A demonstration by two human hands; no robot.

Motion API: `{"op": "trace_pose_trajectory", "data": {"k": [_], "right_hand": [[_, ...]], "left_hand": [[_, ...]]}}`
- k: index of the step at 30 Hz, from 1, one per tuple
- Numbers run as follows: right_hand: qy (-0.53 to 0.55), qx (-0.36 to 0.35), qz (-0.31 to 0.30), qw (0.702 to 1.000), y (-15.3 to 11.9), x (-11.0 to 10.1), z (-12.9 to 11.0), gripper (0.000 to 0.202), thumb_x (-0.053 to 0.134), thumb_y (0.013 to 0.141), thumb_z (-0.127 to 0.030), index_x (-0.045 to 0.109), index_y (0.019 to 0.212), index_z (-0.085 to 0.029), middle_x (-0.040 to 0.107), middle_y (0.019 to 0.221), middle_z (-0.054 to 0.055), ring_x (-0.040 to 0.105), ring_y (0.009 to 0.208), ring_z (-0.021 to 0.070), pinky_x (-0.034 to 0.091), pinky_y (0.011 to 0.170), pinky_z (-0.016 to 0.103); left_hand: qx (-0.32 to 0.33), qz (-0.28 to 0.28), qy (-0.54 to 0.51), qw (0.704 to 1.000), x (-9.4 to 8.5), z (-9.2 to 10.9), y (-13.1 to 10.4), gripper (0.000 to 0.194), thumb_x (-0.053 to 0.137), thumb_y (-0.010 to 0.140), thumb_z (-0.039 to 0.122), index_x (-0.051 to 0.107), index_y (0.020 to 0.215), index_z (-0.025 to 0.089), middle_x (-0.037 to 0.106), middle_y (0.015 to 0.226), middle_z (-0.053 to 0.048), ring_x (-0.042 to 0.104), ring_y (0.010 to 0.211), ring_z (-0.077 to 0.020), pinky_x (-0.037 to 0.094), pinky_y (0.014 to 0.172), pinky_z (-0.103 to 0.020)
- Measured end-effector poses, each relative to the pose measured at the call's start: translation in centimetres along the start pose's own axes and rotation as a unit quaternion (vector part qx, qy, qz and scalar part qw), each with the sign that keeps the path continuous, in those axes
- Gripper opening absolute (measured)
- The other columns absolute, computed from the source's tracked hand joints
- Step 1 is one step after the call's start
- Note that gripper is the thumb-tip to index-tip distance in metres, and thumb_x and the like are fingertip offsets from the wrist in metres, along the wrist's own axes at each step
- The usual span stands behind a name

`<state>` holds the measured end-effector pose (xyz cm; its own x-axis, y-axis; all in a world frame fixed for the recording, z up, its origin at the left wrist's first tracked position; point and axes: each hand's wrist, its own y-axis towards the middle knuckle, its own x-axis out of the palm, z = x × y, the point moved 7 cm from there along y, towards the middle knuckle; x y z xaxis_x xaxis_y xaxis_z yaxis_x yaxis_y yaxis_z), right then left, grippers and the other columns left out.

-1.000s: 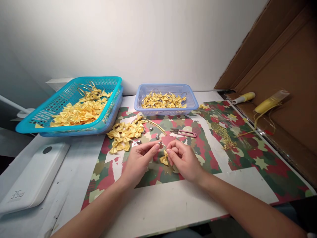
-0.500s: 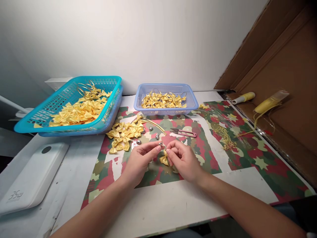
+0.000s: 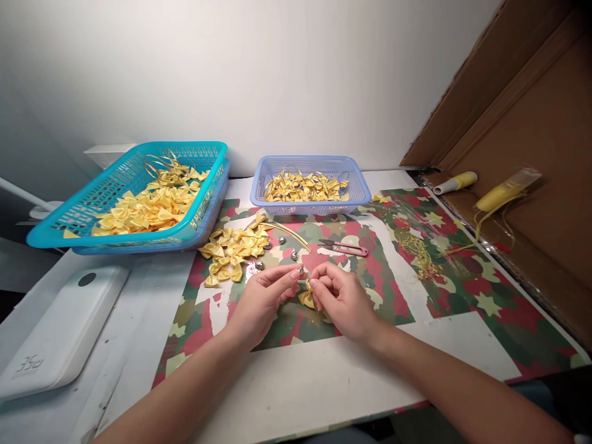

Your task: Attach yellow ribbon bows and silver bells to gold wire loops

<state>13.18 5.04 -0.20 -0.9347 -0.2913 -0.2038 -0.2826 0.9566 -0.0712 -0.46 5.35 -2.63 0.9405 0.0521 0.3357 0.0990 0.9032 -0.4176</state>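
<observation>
A silver bell was pinched in the left hand's fingertips, just left of the right fingers. A yellow satin bow was held on its near side by the narrowed right hand; its long axis was partly covered. Clearance was provided across patterned paper, bounded beyond by thread snips.

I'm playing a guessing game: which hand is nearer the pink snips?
The right hand, just below the pink snips in view; the left hand is farther, down and left.
</observation>
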Motion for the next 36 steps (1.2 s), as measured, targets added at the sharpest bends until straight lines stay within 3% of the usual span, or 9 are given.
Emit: {"op": "trace_pose_trajectory", "data": {"k": [10,19,36], "right_hand": [[0.022,-0.017,0.012,1.0,-0.3,0.5,0.6,0.016,0.049,0.09,-0.031,0.048,0.079,-0.02,0.04,0.049,-0.008,0.033,0.046,0.008,0.026,0.046,0.022],[0.094,-0.011,-0.004,0.995,-0.3,1.3,1.7,0.024,0.05,0.091,-0.041,0.048,0.079,-0.02,0.04,0.053,-0.007,0.031,0.048,0.0077,0.024,0.046,0.022],[0.057,-0.01,-0.029,0.998,-0.5,1.3,1.1,0.024,0.048,0.091,-0.041,0.048,0.079,-0.021,0.036,0.055,-0.007,0.029,0.049,0.0086,0.023,0.046,0.023]], "left_hand": [[0.001,0.033,-0.036,0.999,0.0,-0.5,-0.1,0.031,0.09,0.049,0.033,0.078,0.072,0.016,0.072,0.069,-0.004,0.059,0.062,-0.0108,0.051,0.063,-0.023],[0.026,0.056,-0.009,0.998,-0.8,-1.1,0.0,0.033,0.09,0.048,0.033,0.078,0.074,0.016,0.07,0.064,-0.003,0.058,0.058,-0.0102,0.05,0.061,-0.022],[0.089,0.039,0.024,0.995,-1.0,-0.8,-0.4,0.028,0.086,0.054,0.035,0.074,0.071,0.016,0.062,0.057,0.001,0.054,0.055,-0.0101,0.048,0.058,-0.022]]}}
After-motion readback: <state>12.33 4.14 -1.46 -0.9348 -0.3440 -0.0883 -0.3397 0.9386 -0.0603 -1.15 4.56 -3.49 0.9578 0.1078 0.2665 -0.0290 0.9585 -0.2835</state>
